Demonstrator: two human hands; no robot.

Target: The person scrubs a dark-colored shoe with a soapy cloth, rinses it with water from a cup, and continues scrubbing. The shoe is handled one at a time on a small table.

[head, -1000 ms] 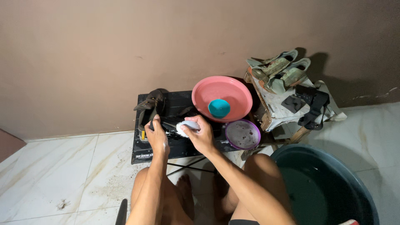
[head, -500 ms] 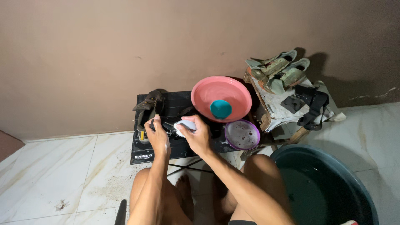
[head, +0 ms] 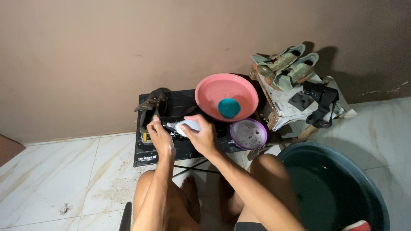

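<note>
A dark, soapy shoe lies on the low black bench, long axis running left to right. The left hand steadies it; the right hand, nearer the pink plastic basin, clasps what looks like a white brush against it.

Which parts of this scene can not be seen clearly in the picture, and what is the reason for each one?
- Dark shoe, head view: the part under the left hand and right hand is covered by them.
- White brush, head view: its bristles are hidden by the right hand and foam.
- Dark tub, head view: cut off by the bottom edge.
- Purple bowl, head view: contents too small to tell.
</note>
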